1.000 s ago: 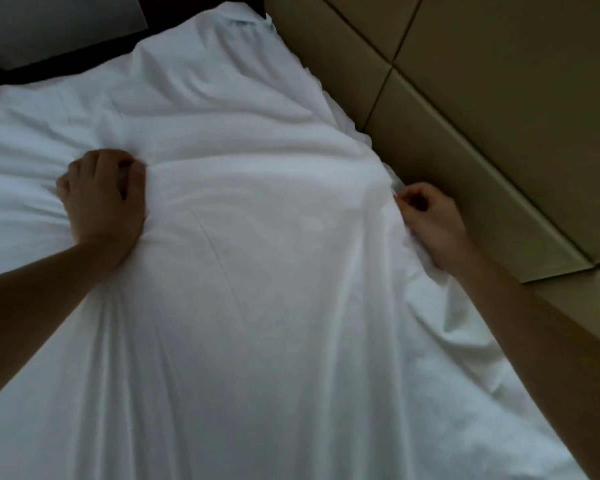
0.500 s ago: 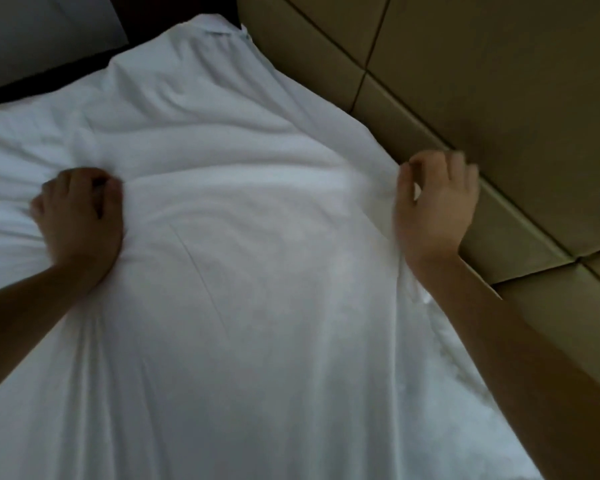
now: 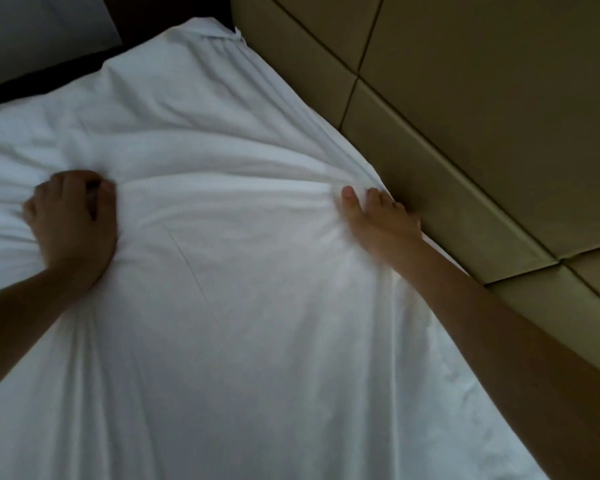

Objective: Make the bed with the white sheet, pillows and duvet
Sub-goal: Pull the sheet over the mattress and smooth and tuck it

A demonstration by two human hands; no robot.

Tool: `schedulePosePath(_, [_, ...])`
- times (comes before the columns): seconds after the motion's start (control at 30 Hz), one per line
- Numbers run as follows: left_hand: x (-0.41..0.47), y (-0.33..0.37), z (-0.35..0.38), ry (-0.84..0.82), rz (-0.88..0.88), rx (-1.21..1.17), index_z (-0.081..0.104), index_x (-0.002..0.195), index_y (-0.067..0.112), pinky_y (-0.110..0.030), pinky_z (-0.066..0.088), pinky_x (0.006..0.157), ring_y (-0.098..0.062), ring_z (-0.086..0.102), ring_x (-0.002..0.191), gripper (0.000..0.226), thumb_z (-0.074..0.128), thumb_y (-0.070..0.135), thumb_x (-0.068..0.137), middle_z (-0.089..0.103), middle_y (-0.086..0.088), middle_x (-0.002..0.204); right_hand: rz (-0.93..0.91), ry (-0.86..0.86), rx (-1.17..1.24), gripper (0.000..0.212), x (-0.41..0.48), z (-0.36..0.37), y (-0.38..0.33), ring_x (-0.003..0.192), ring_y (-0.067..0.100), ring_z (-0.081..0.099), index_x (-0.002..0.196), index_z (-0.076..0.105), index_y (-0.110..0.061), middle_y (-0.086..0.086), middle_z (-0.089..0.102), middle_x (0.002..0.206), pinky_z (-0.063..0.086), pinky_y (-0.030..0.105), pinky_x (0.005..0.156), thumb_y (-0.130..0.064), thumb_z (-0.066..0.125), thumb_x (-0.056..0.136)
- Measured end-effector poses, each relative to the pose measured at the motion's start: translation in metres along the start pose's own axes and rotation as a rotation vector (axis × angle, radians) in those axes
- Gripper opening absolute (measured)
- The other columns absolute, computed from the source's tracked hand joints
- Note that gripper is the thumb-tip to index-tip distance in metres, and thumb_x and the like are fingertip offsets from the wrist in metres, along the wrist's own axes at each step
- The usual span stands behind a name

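The white sheet is spread over the bed and fills most of the view, with creases running between my two hands. My left hand lies on the left part of the sheet, its fingers curled round a bunch of the fabric. My right hand rests at the sheet's right edge, against the padded panel. Its thumb and fingers are fairly straight and press into the fabric, where folds gather at the fingertips. No pillow or duvet can be told apart here.
Beige padded panels with dark seams run along the bed's right side, tight against the sheet's edge. Beyond the bed's far corner lie a dark strip and a pale grey surface at top left.
My right hand rose off the sheet's edge beside the panel, then came down further along that edge and now presses the fabric there. My left hand kept its grip on the sheet.
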State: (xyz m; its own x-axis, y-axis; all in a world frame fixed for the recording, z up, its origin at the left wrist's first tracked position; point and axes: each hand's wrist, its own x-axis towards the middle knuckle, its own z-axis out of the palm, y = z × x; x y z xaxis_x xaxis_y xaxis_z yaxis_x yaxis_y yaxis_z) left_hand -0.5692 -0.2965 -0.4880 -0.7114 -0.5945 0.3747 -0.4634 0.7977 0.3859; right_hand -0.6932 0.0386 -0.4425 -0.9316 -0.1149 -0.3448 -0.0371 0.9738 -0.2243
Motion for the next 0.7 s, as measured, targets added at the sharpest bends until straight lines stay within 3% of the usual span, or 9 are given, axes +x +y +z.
schedulePosePath(0.07, [-0.001,0.005,-0.001,0.012,0.002,0.034,0.059,0.103,0.006,-0.047,0.034,0.087,-0.041,0.050,0.101,0.032,0.042,0.032,0.094,0.058,-0.024,0.105,-0.101,0.156,-0.041,0.072,0.001,-0.008,-0.026,0.135,0.031,0.030,0.144,0.030,-0.013,0.014,0.035,0.146,0.020,0.044,0.110,-0.057,0.005,0.091])
schedulePosePath(0.13, [-0.003,0.008,-0.002,0.011,0.006,0.047,0.059,0.103,0.006,-0.046,0.033,0.086,-0.040,0.050,0.102,0.028,0.044,0.028,0.094,0.058,-0.023,0.107,-0.358,0.251,-0.055,0.057,0.002,-0.012,-0.058,0.142,0.027,0.017,0.146,0.026,-0.023,0.008,0.024,0.154,0.009,0.041,0.115,-0.050,0.015,0.097])
schedulePosePath(0.2, [-0.002,0.008,-0.002,-0.001,0.009,0.044,0.059,0.103,0.006,-0.046,0.032,0.087,-0.040,0.049,0.103,0.027,0.045,0.027,0.094,0.057,-0.023,0.107,-0.574,0.103,-0.105,0.051,0.010,-0.004,-0.087,0.145,0.024,0.003,0.148,0.016,-0.035,-0.004,0.008,0.158,-0.001,0.041,0.116,-0.049,0.018,0.099])
schedulePosePath(0.27, [-0.003,0.006,-0.003,-0.008,-0.002,0.037,0.058,0.102,0.006,-0.045,0.032,0.088,-0.039,0.049,0.102,0.029,0.043,0.028,0.092,0.057,-0.022,0.106,-0.510,-0.069,-0.092,0.051,0.034,0.004,-0.102,0.145,0.026,-0.006,0.146,0.005,-0.044,-0.013,-0.004,0.157,-0.005,0.048,0.115,-0.054,0.014,0.097])
schedulePosePath(0.33, [-0.002,0.007,-0.004,-0.015,-0.004,0.032,0.058,0.101,0.007,-0.044,0.032,0.088,-0.038,0.050,0.101,0.033,0.040,0.032,0.090,0.058,-0.020,0.105,-0.284,-0.119,0.049,0.053,0.068,0.004,-0.115,0.144,0.029,-0.010,0.145,0.001,-0.047,-0.014,-0.009,0.157,-0.006,0.054,0.113,-0.058,0.012,0.095])
schedulePosePath(0.4, [-0.001,0.005,-0.003,-0.024,-0.006,0.043,0.058,0.101,0.008,-0.043,0.032,0.088,-0.036,0.050,0.101,0.035,0.038,0.034,0.090,0.058,-0.018,0.105,-0.186,-0.142,0.108,0.054,0.091,0.001,-0.127,0.144,0.028,-0.010,0.146,0.002,-0.044,-0.008,-0.007,0.158,-0.007,0.058,0.112,-0.058,0.012,0.095])
schedulePosePath(0.57, [-0.003,0.003,0.002,-0.015,-0.013,0.056,0.058,0.100,0.010,-0.040,0.029,0.089,-0.034,0.050,0.102,0.036,0.035,0.036,0.091,0.058,-0.015,0.106,-0.243,0.108,0.153,0.047,0.096,0.015,-0.130,0.145,0.021,0.003,0.136,0.035,-0.049,-0.017,0.012,0.156,-0.007,0.049,0.113,-0.060,0.037,0.090])
schedulePosePath(0.63, [-0.004,0.001,0.003,-0.034,-0.014,0.075,0.058,0.101,0.011,-0.040,0.028,0.089,-0.034,0.051,0.102,0.036,0.035,0.036,0.091,0.058,-0.015,0.106,-0.268,0.166,0.243,0.040,0.103,0.020,-0.130,0.143,0.017,0.014,0.129,0.051,-0.043,-0.017,0.026,0.152,-0.003,0.048,0.113,-0.054,0.044,0.091])
schedulePosePath(0.7, [-0.004,0.001,0.003,-0.044,-0.007,0.087,0.058,0.100,0.011,-0.039,0.027,0.089,-0.034,0.051,0.101,0.036,0.034,0.037,0.091,0.058,-0.014,0.106,-0.340,0.254,0.379,0.034,0.106,0.023,-0.133,0.137,0.016,0.031,0.122,0.061,-0.030,-0.011,0.045,0.143,0.011,0.043,0.116,-0.042,0.051,0.092])
